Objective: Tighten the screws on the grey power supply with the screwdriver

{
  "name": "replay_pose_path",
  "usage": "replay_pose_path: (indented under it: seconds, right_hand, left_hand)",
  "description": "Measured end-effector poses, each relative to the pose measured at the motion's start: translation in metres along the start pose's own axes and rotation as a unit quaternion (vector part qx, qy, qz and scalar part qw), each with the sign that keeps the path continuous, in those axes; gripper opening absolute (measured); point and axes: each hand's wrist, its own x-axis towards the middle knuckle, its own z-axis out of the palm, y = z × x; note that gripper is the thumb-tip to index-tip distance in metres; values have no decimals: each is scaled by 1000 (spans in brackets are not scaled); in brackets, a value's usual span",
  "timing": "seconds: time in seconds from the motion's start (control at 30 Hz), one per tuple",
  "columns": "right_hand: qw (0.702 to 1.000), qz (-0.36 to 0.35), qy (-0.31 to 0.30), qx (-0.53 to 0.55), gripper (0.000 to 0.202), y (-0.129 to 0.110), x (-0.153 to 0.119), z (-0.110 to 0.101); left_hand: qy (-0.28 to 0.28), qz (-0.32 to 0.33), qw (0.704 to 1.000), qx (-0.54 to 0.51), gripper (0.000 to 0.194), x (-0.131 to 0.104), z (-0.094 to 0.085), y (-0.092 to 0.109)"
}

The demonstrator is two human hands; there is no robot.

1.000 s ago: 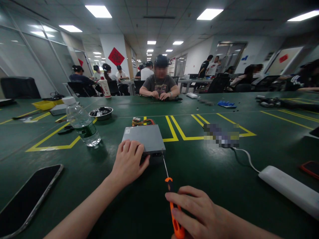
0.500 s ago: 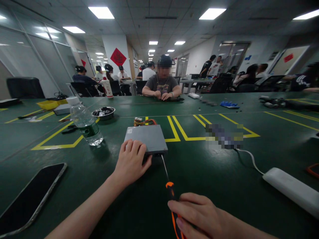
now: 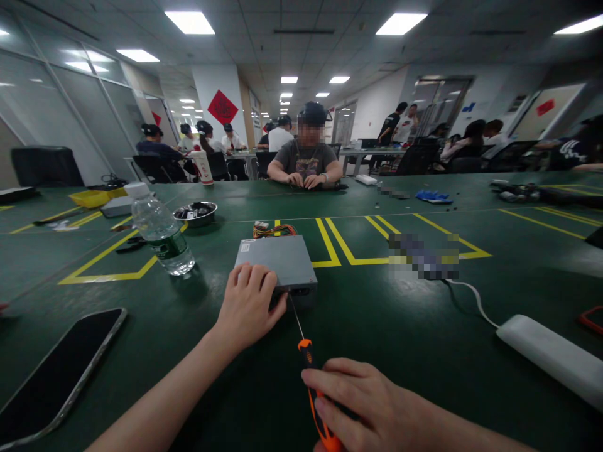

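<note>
A grey metal computer power supply (image 3: 277, 254) lies flat on the green table (image 3: 226, 395), a bundle of coloured wires (image 3: 276, 230) behind it. My left hand (image 3: 249, 301) grips its near left corner, fingers on the top and thumb against the front side. In my right hand (image 3: 348, 398) is a screwdriver (image 3: 308, 361) with an orange and black handle. Its thin shaft points away from me, and the tip meets the front side of the power supply just right of my left thumb. Whether the tip sits in a screw is too small to tell.
Left of the power supply stands a water bottle (image 3: 162, 235), with a metal bowl (image 3: 195, 213) of dark parts behind it. A phone (image 3: 61, 370) lies near left. On the right are a white power strip (image 3: 551, 358) and its cord. Another person (image 3: 306, 150) sits opposite.
My right hand has moved left with the screwdriver. The tip has shifted from the right end of the power supply's front side to beside my left thumb. My left hand stays put.
</note>
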Motion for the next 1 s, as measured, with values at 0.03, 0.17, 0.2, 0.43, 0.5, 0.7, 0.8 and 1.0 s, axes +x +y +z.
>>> replay_pose_path:
  seconds: [0.03, 0.17, 0.2, 0.43, 0.5, 0.7, 0.8, 1.0]
  right_hand:
    - [1000, 1, -3, -1, 14, 0, -1, 0]
    - [1000, 4, -10, -11, 16, 0, -3, 2]
    - [1000, 6, -15, -16, 16, 0, -3, 2]
    - [996, 20, -91, -14, 23, -4, 2, 0]
    - [997, 17, -79, -12, 21, -5, 3, 1]
    - [999, 4, -43, 5, 16, -2, -6, 7]
    - [998, -5, -62, 15, 17, 0, -9, 7]
    - [998, 7, -59, 4, 14, -3, -7, 6]
  left_hand:
    - [-2, 0, 1000, 0, 25, 0, 0, 0]
    - [-4, 0, 1000, -1, 26, 0, 1, -1]
    - [-3, 0, 1000, 0, 26, 0, 1, -1]
    - [7, 4, 1000, 10, 26, 0, 1, 0]
    - [14, 5, 1000, 9, 27, -1, 3, -1]
    - [53, 33, 998, 7, 26, -3, 8, -5]
    - [84, 47, 995, 5, 25, -4, 7, -2]
    - [116, 107, 987, -33, 33, -11, 6, 6]
